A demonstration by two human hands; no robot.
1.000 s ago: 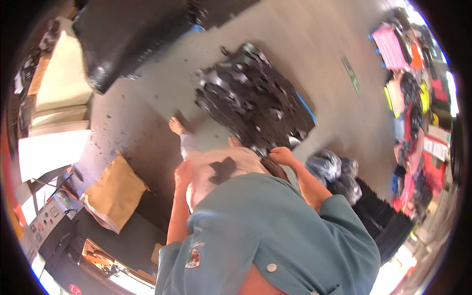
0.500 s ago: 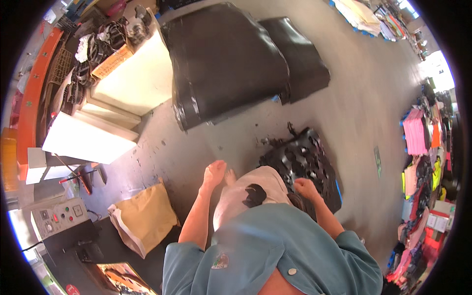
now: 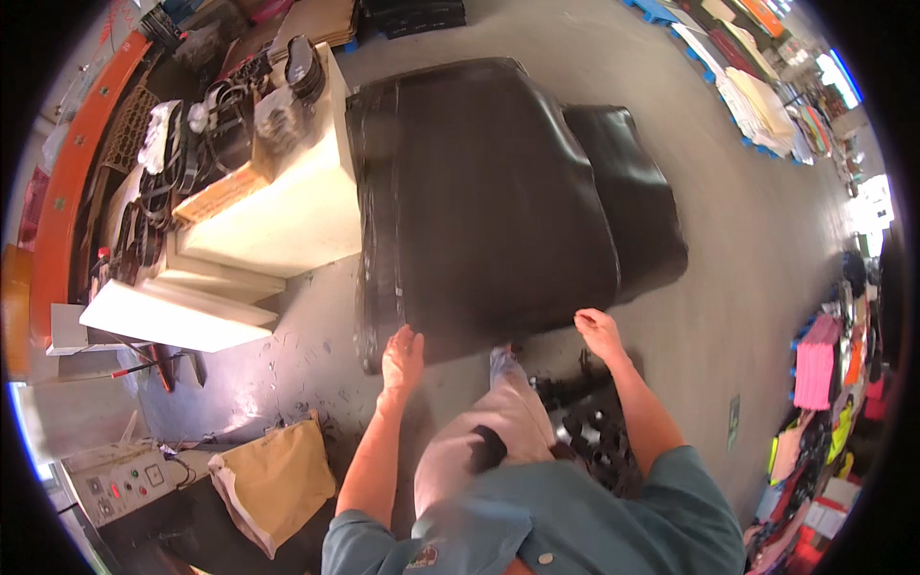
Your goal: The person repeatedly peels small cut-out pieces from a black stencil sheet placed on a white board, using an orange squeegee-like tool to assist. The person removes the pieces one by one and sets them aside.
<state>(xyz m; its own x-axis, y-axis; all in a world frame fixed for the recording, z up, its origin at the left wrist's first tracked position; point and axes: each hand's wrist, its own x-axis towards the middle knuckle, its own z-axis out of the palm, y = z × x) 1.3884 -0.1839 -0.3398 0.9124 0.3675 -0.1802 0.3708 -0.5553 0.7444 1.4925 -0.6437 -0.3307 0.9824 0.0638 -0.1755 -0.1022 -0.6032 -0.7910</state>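
A stack of large black sheets point(image 3: 479, 192), glossy and rubber-like, lies ahead of me, with a smaller black sheet point(image 3: 628, 192) sticking out on its right. My left hand point(image 3: 402, 361) is over the stack's near left corner, fingers loosely bent and apart. Beside the near right edge hovers my right hand point(image 3: 599, 335), its fingers half curled but not closed. Nothing shows in either hand, and whether either touches the sheets I cannot tell. Black sheet scrap with cut-out holes point(image 3: 594, 431) lies on the floor by my legs, partly hidden by my right forearm.
To the left stand a cream cabinet point(image 3: 287, 216) and a cardboard box point(image 3: 225, 192) with black straps. A tan sack point(image 3: 278, 479) sits near a grey control panel point(image 3: 129, 489). Stacks of coloured material point(image 3: 817, 364) line the right side. A dark stack point(image 3: 412, 17) is at the back.
I have stepped forward, so the black sheets are now closer to my hands. Both hands have reached forward, and their fingers have loosened. The holed scrap is now beside my legs.
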